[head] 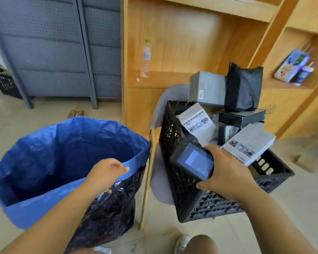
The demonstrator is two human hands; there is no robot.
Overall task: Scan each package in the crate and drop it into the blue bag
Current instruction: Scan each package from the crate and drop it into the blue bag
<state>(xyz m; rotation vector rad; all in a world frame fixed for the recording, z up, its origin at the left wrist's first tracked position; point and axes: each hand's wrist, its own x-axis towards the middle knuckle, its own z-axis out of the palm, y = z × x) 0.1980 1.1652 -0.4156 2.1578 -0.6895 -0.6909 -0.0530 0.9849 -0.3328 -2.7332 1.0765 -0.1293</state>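
Tiled floor (44, 114), wooden shelving (182, 43) behind — packages (196, 123) heaped above the rim of the black crate (174, 136), right hand (229, 175) clasping the scanner (195, 160) beside them, left hand (106, 171) at the rim of the blue bag (62, 143), pinch uncertain — topmost liable to topple if nudged.

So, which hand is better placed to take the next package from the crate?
Probably the left hand: it holds only the blue bag by its rim, beside the crate. The right hand is over the crate but grips the scanner.
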